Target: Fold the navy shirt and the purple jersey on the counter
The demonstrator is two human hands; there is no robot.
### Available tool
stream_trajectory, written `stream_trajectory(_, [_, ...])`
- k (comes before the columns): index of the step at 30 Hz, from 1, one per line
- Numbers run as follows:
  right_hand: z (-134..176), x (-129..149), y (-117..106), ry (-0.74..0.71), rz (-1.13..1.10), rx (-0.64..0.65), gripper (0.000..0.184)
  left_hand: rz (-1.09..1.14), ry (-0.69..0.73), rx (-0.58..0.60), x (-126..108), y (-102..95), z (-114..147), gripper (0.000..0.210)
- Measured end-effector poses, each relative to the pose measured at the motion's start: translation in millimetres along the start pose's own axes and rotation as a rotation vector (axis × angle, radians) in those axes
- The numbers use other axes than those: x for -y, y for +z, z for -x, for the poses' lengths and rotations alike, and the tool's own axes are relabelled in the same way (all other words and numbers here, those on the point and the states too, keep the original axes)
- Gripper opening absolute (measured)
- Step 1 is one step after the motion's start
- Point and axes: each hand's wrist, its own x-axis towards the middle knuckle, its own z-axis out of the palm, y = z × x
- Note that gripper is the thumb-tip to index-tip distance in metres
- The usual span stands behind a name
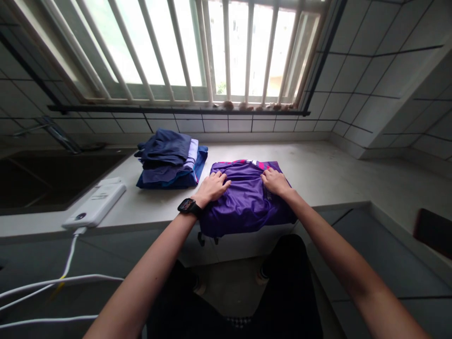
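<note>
A shiny purple garment (243, 200) with a pink-and-white patterned far edge lies partly folded on the counter. Wrinkles cross its surface, and its near side hangs over the counter's front edge. My left hand (213, 186) rests on its left part, fingers stretched over the cloth. On the right part lies my right hand (276, 181), its slightly bent fingers touching the fabric near the far right corner. Beside the garment, to the left, is a stack of folded dark blue and lilac clothes (169, 157), which neither hand touches.
A white power strip (95, 202) with white cables lies at the counter's left, beside a dark sink (63, 176) with a faucet (61, 134). A barred window (197, 52) is behind the counter (318, 169). A dark phone-like object (434, 230) sits at the far right.
</note>
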Motion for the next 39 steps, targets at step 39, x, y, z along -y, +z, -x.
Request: stream_trajectory(39, [25,-1,23,-0.181,-0.005,0.128,0.063,0.130,0.037,-0.068,17,15.0,-21,0.049])
